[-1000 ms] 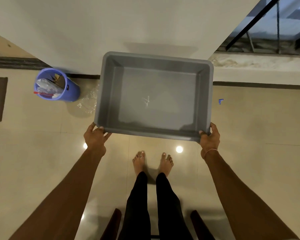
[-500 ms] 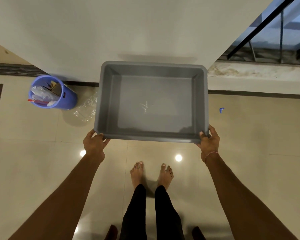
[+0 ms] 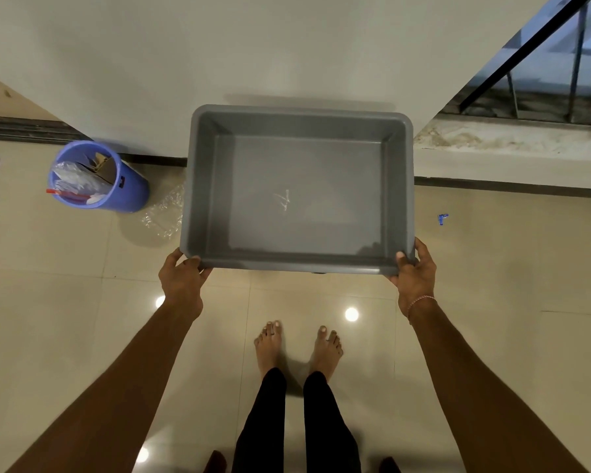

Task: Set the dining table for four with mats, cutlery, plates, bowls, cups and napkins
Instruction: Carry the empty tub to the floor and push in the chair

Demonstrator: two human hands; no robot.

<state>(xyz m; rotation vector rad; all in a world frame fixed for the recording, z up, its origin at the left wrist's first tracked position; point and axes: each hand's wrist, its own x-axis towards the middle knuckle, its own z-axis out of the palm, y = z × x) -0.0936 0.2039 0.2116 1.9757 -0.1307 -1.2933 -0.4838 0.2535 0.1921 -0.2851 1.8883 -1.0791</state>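
1. Currently, the grey plastic tub (image 3: 198,186) is held out in front of the person, open side up, above the tiled floor (image 3: 492,268). Its far rim points toward the white wall (image 3: 253,46).
2. Left hand (image 3: 181,281) grips the tub's near left corner, fingers curled round the rim.
3. Right hand (image 3: 415,278) grips the near right corner, thumb on the rim. A thin bracelet (image 3: 420,301) sits on that wrist.
4. Tub interior shows a pale scratch mark (image 3: 284,199) on the bottom.
5. Far left, a blue waste bin (image 3: 133,192) stands on the floor by the wall, holding plastic wrap and cardboard.
6. Crumpled clear plastic (image 3: 164,213) lies between bin and tub.
7. Right of the tub, a small blue scrap (image 3: 442,218) lies on the floor.
8. Bare feet (image 3: 268,346) stand near, between the arms.
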